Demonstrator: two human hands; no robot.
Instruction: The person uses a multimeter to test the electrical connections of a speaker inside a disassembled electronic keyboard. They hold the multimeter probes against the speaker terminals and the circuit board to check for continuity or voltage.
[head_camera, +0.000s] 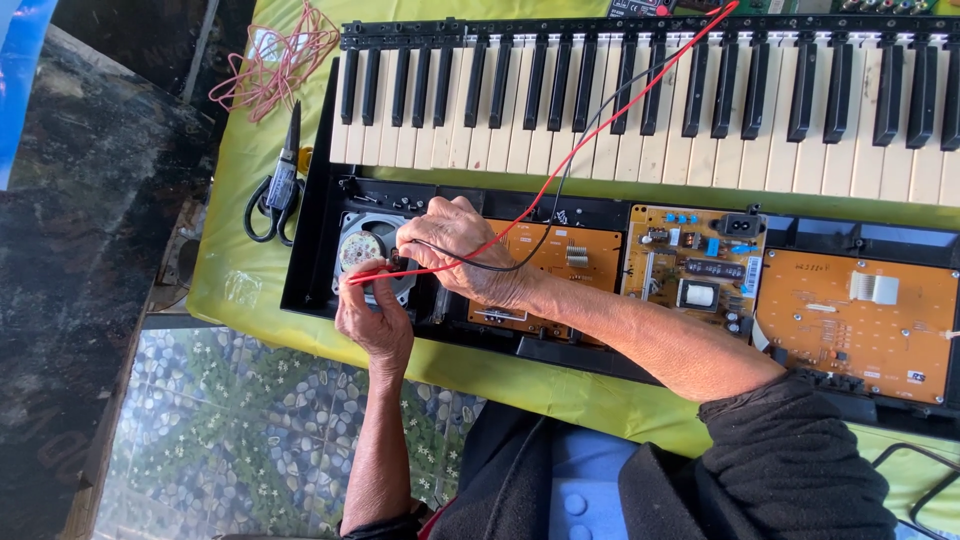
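A yellow-green cloth (240, 170) covers the surface (560, 395), wrinkled along its left edge and bright in even daylight. Below the near edge the floor (260, 430) is patterned like rounded pebbles in greys and greens. Off the left edge stands a dark, scuffed slab (90, 250), with a strip of blue (20, 70) at the far left corner.
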